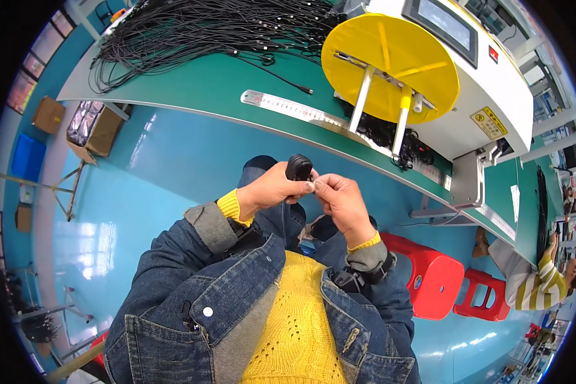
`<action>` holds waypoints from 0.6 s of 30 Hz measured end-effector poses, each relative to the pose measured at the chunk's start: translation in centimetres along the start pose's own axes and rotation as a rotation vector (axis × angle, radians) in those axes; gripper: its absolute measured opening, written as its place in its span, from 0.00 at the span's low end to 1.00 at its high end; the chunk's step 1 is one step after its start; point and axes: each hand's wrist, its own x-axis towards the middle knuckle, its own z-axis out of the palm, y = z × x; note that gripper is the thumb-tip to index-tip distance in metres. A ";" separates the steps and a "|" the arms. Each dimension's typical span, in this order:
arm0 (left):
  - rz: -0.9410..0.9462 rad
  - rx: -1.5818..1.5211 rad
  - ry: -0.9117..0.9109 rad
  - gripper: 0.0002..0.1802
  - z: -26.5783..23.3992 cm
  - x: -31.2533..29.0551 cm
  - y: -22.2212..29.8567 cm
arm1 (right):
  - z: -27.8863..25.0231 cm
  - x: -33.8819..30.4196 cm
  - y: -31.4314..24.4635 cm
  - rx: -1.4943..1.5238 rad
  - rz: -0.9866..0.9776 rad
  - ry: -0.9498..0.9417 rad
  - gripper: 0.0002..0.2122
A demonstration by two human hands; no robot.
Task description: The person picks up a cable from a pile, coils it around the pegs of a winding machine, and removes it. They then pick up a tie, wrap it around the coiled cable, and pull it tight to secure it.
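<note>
A small coil of black cable (299,168) is gripped in my left hand (267,190), in front of my chest and above my knees. The bundle stands up from between thumb and fingers. Close against it, my right hand (343,203) is closed in a pinch, thumb and forefinger pressed together beside the coil. Whatever is between those fingertips is too small to make out. Both hands meet at the coil's lower right side, short of the bench edge.
Ahead runs a green bench (192,83) bearing a heap of black cables (224,38), a steel ruler (288,107) and a white machine (493,89) with a yellow disc (390,61). Red stools (432,281) stand right, near another person (537,285). Cardboard boxes (99,131) sit left.
</note>
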 end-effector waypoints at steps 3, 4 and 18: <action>-0.044 0.123 0.032 0.08 0.4 0.2 -0.7 | -0.5 -1.1 1.3 0.161 0.020 -0.030 0.07; -0.023 0.175 0.038 0.07 0.4 0.3 -1.0 | -0.5 -1.5 1.6 0.232 -0.014 -0.031 0.07; 0.221 0.713 -0.023 0.12 0.4 0.5 -2.7 | -2.8 -4.1 -1.7 -0.178 0.036 -0.047 0.09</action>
